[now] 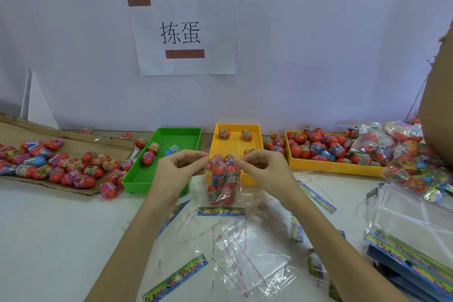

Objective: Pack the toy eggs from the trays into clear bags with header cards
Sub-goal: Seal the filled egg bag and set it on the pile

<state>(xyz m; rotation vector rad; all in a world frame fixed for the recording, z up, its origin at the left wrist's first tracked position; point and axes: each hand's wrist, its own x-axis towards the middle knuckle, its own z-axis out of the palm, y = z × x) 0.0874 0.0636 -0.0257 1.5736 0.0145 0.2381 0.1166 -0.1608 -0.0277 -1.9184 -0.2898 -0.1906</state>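
Both hands up over the table. My left hand (pixel 180 167) and right hand (pixel 263 167) each pinch a top corner of the clear bag (pixel 224 179), stretching its mouth so the toy eggs (pixel 221 187) settle to the bottom. Bag hangs before the yellow tray (pixel 255 130). Egg count unclear through wrinkled film; no header card visible on it.

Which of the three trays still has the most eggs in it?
The wide yellow tray at right, heaped with eggs; the green tray and middle yellow tray hold only a few.
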